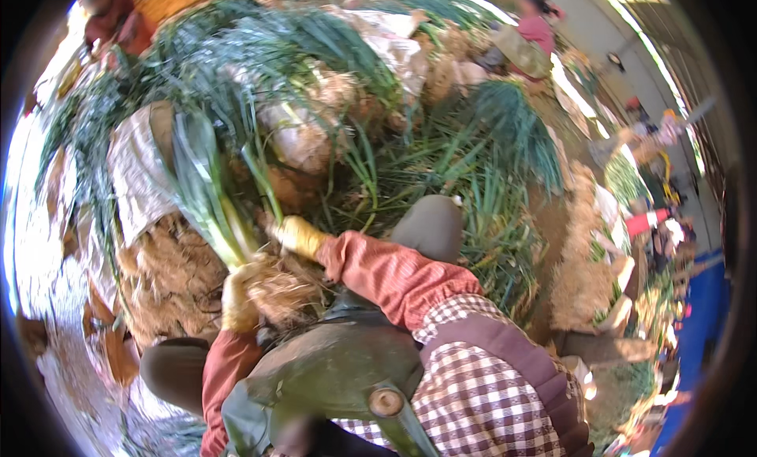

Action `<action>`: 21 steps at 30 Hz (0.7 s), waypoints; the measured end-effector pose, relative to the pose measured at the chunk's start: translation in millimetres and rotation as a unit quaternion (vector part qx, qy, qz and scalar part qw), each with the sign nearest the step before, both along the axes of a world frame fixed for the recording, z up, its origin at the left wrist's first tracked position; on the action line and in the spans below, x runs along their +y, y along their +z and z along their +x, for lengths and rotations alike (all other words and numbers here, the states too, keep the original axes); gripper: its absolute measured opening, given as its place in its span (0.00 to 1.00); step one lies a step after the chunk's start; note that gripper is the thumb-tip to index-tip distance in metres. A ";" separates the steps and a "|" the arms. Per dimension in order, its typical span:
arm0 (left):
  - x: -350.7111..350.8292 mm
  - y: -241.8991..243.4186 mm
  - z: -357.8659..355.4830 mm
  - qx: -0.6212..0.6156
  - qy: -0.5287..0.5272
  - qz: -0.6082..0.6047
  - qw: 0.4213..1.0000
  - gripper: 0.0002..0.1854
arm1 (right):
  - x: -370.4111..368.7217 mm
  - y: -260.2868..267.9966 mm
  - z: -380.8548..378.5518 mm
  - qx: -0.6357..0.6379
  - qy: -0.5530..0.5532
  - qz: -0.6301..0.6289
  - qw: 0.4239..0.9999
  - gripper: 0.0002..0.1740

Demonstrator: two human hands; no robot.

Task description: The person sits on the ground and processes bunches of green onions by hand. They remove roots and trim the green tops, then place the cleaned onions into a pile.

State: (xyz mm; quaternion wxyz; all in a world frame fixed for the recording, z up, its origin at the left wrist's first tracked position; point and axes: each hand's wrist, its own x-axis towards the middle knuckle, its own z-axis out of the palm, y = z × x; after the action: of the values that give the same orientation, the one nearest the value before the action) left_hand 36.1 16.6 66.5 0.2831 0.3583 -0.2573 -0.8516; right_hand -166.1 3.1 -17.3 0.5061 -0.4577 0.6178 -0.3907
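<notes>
My left hand point(239, 300), in a yellowish glove, grips the white lower shafts of several green onions point(227, 235). Their broad green leaves lean up and to the left. A tangle of pale brown roots point(284, 291) spreads to the right of that hand, above my lap. My right hand point(301, 238), gloved in yellow too, is closed around the lower end of a single green stalk point(260, 182), just right of the bunch. Whether this stalk is still joined to the bunch cannot be seen. A dark green apron point(337, 356) covers my lap between my bent knees.
Loose green leaves point(437, 161) litter the ground ahead and right. Heaped green onions point(254, 43) rise ahead, and a rooty stack under a white woven sack point(139, 167) stands left. Co-workers point(535, 34) sit farther off. More root bundles point(582, 268) line the right side.
</notes>
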 end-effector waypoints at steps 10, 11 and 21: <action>-4.0 56.3 -4.3 0.216 0.030 -0.035 0.975 0.18 | -107.6 85.0 -1.0 -0.284 -0.157 -0.110 0.939 0.26; -8.3 63.6 -3.5 0.212 0.032 -0.047 0.976 0.18 | -111.8 99.7 -6.5 -0.324 -0.190 -0.144 0.916 0.26; -42.8 -24.3 -12.5 -0.042 -0.008 0.083 0.996 0.25 | -74.9 -75.5 -47.6 0.287 -0.071 0.087 0.951 0.29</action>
State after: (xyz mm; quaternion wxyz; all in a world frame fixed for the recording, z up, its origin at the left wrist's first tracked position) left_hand 23.6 -26.2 42.2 0.2347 0.4145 -0.1999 -0.8562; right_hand -213.7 -71.8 -92.8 0.3159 -0.4597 0.7995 -0.2227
